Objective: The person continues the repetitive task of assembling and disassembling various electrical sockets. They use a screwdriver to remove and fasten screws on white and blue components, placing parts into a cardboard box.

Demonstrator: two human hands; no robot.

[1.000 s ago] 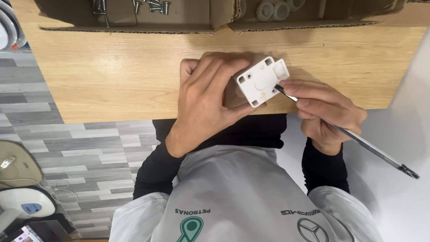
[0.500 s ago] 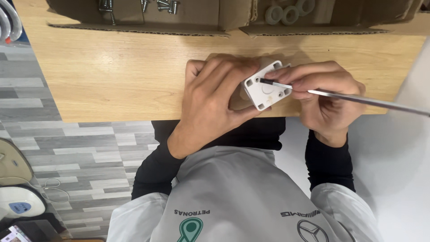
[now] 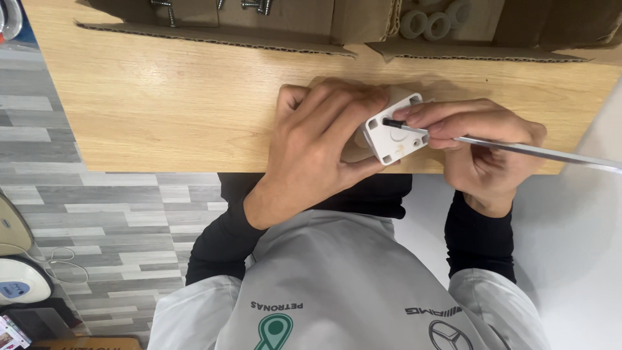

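Note:
My left hand (image 3: 317,146) grips a small white square plastic part (image 3: 395,129) with corner holes, holding it over the near edge of the wooden table (image 3: 175,104). My right hand (image 3: 476,146) pinches a long thin metal screwdriver (image 3: 518,149) near its black tip. The tip rests against the upper left of the white part's face. The shaft runs out to the right, nearly level.
Open cardboard boxes (image 3: 285,26) line the table's far edge; one holds several screws (image 3: 256,5), another grey rings (image 3: 434,23). Grey plank floor (image 3: 116,207) lies to the left, with a white device and cable (image 3: 23,282) at lower left.
The screwdriver swung from pointing down-right to nearly level, and its tip moved from the part's right edge onto its face. My right hand rose beside the part.

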